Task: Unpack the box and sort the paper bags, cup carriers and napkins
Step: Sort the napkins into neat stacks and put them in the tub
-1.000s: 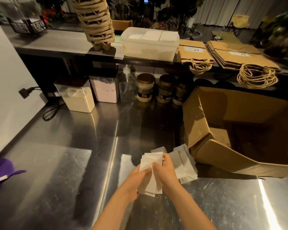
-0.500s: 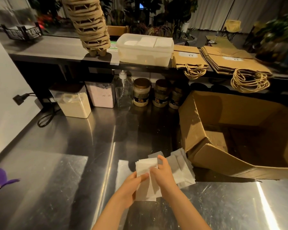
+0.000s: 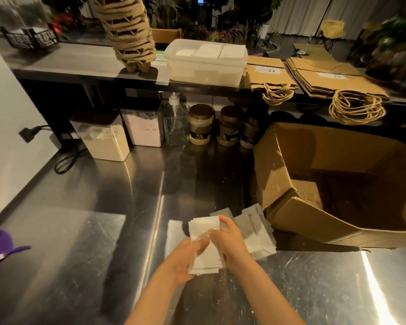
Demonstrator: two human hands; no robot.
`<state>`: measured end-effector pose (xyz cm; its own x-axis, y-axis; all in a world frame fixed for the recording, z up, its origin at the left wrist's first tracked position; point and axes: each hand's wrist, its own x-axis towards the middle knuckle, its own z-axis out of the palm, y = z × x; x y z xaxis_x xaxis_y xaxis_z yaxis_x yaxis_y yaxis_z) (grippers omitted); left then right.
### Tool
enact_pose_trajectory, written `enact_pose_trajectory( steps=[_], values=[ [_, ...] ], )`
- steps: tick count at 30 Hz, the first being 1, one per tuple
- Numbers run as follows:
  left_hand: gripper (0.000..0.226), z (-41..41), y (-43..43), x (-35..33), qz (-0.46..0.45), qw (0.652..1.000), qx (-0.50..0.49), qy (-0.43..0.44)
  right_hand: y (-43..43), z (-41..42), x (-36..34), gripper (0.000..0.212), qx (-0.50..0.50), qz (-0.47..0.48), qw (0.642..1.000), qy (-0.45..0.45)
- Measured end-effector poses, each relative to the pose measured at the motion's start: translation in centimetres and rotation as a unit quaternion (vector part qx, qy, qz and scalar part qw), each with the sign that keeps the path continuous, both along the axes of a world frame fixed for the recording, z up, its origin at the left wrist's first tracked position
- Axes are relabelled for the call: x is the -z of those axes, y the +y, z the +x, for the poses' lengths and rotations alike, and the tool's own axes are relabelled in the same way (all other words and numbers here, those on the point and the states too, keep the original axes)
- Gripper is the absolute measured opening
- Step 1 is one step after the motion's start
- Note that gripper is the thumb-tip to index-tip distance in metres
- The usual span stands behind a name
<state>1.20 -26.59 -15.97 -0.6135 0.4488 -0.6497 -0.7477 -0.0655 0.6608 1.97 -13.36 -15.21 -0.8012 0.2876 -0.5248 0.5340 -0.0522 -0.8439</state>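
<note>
Steel counter [image 3: 80, 254], dim light. Both hands met above its near part on a small stack of white napkins [image 3: 203, 231]. Left hand [image 3: 183, 261] cupped the stack from the left, fingers curled round it. Right hand [image 3: 230, 245] gripped its right edge, fingertips over the top corner. Loose napkins [image 3: 256, 233] lay fanned just beside, by the open cardboard box [image 3: 302, 221]. Raised shelf behind carried stacked cup carriers [image 3: 127, 31], a plastic tub [image 3: 206, 73] of napkins, and flat paper bags [image 3: 333, 78].
</note>
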Motion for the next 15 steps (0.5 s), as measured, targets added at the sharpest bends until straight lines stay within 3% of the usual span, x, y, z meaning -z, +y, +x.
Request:
enact_pose_trajectory(
  steps=[3,5,9,15],
  values=[
    [0.03,-0.1,0.2,0.4,-0.029,0.999,-0.023,0.007,0.1,-0.2,0.9,0.031,0.015,0.055,0.998,0.012],
    [0.029,-0.3,0.1,0.8,-0.04,0.998,-0.057,0.012,0.4,-0.5,1.9,0.038,-0.001,0.178,0.984,0.022],
    [0.035,-0.6,-0.7,1.9,-0.05,0.99,-0.131,-0.013,1.5,-0.8,3.9,0.051,-0.104,0.42,0.901,-0.023],
    [0.029,-0.5,-1.3,1.8,-0.036,0.986,-0.161,-0.028,1.9,-1.1,5.3,0.059,-0.191,0.52,0.829,-0.083]
  ],
)
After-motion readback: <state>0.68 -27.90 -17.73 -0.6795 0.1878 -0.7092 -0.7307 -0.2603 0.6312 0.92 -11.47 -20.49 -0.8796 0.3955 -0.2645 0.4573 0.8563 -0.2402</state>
